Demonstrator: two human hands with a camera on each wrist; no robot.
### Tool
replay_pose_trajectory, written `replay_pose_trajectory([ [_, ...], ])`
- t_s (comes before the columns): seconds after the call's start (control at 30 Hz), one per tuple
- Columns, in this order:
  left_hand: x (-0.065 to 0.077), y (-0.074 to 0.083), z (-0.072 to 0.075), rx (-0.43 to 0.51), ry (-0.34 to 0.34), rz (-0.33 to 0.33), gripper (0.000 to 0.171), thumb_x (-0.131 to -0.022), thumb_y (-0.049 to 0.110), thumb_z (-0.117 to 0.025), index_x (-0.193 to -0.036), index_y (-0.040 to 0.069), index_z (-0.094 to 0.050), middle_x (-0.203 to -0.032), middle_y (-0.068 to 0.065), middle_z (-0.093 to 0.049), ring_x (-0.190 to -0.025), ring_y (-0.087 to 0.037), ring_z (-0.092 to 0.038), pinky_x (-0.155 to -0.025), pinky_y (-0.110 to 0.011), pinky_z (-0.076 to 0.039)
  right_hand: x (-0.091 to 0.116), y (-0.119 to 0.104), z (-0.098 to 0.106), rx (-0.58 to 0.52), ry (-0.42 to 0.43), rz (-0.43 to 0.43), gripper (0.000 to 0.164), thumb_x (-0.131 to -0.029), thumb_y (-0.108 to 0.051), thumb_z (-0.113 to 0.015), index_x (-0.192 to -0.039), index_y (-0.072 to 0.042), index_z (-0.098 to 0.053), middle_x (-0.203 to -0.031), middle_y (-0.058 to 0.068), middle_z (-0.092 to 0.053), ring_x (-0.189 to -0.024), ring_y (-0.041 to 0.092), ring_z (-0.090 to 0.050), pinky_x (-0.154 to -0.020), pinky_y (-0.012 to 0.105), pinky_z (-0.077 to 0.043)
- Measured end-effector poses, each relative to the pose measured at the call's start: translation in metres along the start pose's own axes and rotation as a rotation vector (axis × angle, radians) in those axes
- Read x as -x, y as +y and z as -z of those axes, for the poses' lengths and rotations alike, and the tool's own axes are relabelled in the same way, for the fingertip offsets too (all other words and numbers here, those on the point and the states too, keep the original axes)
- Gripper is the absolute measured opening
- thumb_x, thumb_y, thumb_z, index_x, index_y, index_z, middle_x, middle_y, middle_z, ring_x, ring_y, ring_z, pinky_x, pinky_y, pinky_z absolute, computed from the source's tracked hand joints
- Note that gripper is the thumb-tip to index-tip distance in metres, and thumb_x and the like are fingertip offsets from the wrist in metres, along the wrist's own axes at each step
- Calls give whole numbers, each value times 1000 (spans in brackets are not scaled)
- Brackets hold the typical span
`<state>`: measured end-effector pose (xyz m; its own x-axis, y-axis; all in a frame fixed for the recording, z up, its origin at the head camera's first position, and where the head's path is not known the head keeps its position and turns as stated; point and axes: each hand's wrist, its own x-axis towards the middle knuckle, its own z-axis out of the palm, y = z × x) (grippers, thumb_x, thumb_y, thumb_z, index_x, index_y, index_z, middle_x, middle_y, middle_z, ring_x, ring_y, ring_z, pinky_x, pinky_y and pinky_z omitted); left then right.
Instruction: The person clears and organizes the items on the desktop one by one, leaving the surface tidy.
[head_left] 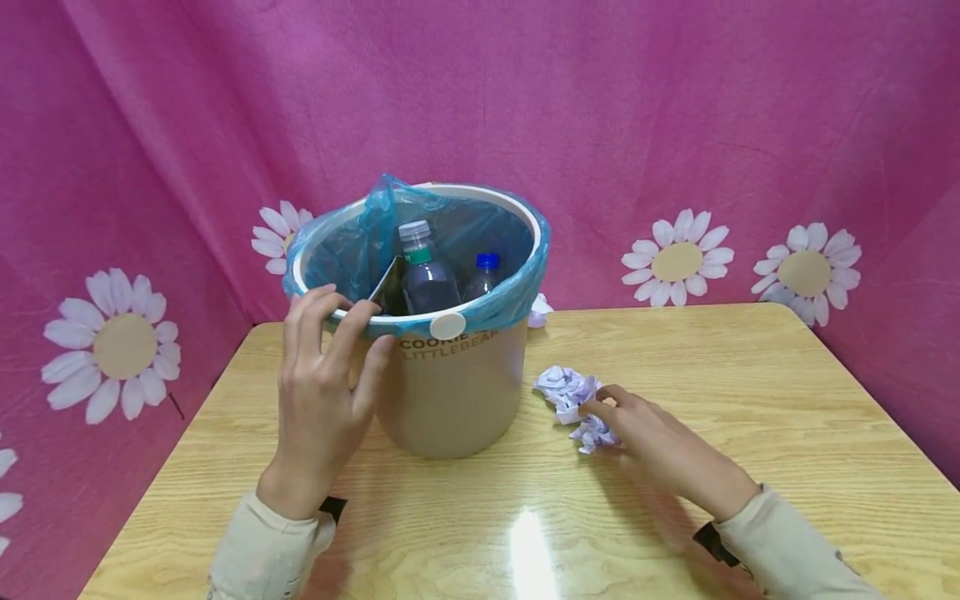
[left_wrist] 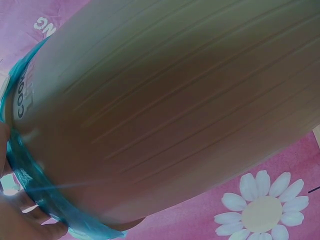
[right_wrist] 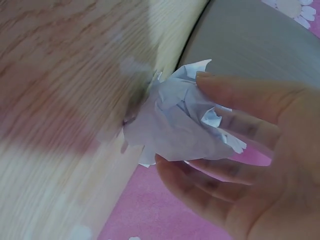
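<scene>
A beige trash can [head_left: 450, 400] lined with a blue plastic bag [head_left: 517, 304] stands on the table. Its white rim [head_left: 538, 237] holds the bag in place. My left hand [head_left: 318, 392] grips the near left of this rim, fingers bent over it and thumb outside. Inside the can are a bottle with a clear cap [head_left: 427, 279], a bottle with a blue cap [head_left: 487, 271] and a dark flat piece [head_left: 389, 290]. Right of the can, my right hand [head_left: 652, 442] holds crumpled paper [right_wrist: 175, 120] between thumb and fingers at the tabletop. Another crumpled paper [head_left: 558, 387] lies against it.
A further pale crumpled piece [head_left: 538, 310] shows behind the can's right side. The wooden table [head_left: 750, 392] reaches back to a pink curtain [head_left: 585, 108] with white daisies, which hangs behind and at both sides.
</scene>
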<state>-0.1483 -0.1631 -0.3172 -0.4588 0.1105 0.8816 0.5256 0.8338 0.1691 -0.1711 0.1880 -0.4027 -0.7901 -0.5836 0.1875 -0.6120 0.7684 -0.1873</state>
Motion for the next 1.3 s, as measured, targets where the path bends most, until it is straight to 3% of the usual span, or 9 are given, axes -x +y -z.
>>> replay_pose_trajectory([
  [0.53,1,-1,-2,0,9,-13,50,-103,49,-45,-123,7,-63,-122,-22,-54,-131,-37,-44,-116,-58,-28,2,3,4,-18,56,22,52,-75,2,-83,-123,-5,-66,-117,21,-62,-91,31,-66,-77,45,-59],
  [0.97,2,-1,-2,4,7,-7,50,-103,49,-45,-123,8,-63,-123,-22,-54,-132,-37,-43,-115,-58,-28,3,1,15,9,37,-8,50,-74,3,-84,-121,-6,-68,-116,19,-63,-91,30,-66,-74,42,-60],
  [1.3,0,-2,-2,6,22,-29,46,-103,47,-46,-122,8,-62,-120,-21,-54,-131,-38,-45,-116,-58,-28,6,1,22,-11,106,15,45,-76,-2,-84,-117,-9,-69,-112,15,-63,-87,23,-65,-73,39,-59],
])
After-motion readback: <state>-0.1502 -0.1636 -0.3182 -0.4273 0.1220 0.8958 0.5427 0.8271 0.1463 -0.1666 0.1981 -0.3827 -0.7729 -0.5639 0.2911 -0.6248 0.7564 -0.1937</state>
